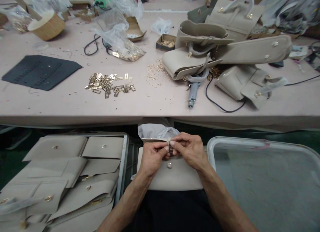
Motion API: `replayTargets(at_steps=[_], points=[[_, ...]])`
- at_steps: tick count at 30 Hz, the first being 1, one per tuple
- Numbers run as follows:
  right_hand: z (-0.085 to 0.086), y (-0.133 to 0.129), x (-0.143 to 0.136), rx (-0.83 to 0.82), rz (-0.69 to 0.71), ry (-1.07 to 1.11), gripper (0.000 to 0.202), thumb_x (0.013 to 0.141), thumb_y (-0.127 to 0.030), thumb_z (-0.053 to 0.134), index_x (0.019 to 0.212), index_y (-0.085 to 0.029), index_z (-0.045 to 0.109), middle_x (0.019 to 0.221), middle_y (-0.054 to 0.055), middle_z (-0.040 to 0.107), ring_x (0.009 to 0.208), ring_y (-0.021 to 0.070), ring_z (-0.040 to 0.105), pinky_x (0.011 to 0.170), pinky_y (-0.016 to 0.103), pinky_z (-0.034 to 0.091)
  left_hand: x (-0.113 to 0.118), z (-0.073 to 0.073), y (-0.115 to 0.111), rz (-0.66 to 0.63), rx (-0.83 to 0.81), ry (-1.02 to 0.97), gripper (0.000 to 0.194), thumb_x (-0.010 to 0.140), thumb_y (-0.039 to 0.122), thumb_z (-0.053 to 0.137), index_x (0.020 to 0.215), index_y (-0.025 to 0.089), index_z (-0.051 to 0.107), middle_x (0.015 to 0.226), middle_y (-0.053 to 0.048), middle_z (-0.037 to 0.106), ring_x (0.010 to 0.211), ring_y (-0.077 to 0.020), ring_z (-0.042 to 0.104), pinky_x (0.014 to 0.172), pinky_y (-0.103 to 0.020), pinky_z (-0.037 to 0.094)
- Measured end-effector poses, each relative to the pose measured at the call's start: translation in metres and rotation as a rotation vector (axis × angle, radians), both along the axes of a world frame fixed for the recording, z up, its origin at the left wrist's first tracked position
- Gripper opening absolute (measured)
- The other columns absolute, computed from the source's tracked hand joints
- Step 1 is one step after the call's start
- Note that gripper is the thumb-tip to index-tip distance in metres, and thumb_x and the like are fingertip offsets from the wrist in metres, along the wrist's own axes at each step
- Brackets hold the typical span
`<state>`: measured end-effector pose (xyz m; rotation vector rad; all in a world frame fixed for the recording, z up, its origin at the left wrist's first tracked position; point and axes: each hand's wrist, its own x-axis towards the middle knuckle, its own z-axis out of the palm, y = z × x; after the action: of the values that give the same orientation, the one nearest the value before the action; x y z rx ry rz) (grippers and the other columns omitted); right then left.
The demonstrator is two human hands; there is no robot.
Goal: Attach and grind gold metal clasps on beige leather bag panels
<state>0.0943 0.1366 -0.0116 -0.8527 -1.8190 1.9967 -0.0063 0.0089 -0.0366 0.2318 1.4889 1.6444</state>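
Note:
A beige bag (183, 178) lies across my lap, with a small metal stud (169, 165) on its front. Above the stud, my left hand (153, 157) pinches a small metal plate (171, 148) at the edge of the bag's flap (153, 140). From the other side my right hand (191, 150) closes its fingers on the same plate, thumb and forefinger near its top. The fingertips of both hands almost meet and hide part of the plate. White wrapping (157, 129) sits behind the flap.
A crate (124, 165) of beige bag pieces (56, 168) stands at left, a pale tray (212, 152) at right. On the table (150, 106) lie metal plates (107, 83), a dark sheet (41, 71), a powered screwdriver (192, 94), a small box of screws (166, 42) and several bags (186, 60).

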Motion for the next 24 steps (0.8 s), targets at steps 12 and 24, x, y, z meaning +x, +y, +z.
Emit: replayTargets(at_steps=[12,24], points=[[-0.004,-0.001,0.001,0.032,0.005,-0.096,0.021,0.079,-0.034,0.081,0.085,-0.014,0.076,0.068,0.005,0.070,0.053,0.0157,0.066,0.046,0.020,0.051,-0.002,0.004,-0.003,-0.055,0.012,-0.026,0.020,0.073,0.025,0.082,0.085,0.010,0.084,0.061,-0.006,0.070,0.054,-0.0126,0.058,0.055,-0.024,0.049],[-0.006,-0.008,0.005,0.184,-0.012,-0.136,0.019,0.086,-0.035,0.072,0.091,-0.017,0.077,0.075,0.005,0.071,0.057,0.0155,0.064,0.050,0.023,0.051,0.007,0.005,0.003,0.110,-0.048,-0.138,0.027,0.063,0.031,0.088,0.072,0.008,0.077,0.047,-0.001,0.061,0.039,-0.0080,0.049,0.040,-0.018,0.037]])
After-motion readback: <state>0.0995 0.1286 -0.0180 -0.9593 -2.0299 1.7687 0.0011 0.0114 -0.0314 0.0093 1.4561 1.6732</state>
